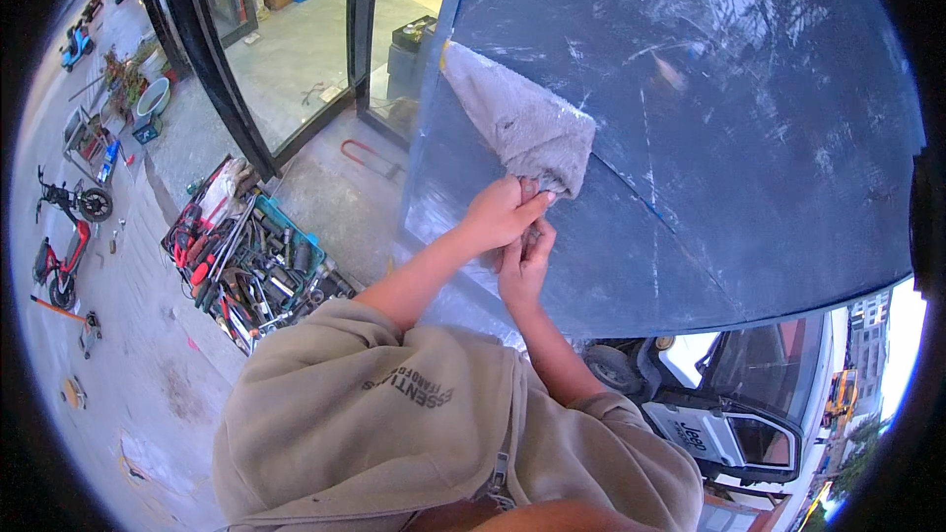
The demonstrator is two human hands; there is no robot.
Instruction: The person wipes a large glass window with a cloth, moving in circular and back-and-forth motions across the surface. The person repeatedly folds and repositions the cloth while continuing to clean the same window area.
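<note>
Head view: left hand (501,215) and right hand (523,261), grips closed pinching grey cloth (522,123) against dark blue panel (729,138).

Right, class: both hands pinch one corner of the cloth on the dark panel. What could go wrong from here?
1. Both the left hand and right hand grip only a corner of the cloth; it might slip free.
2. The panel already looks scratched; grit under the cloth could add marks.
3. The tool tray lies open on the ground nearby, a possible trip hazard.
</note>
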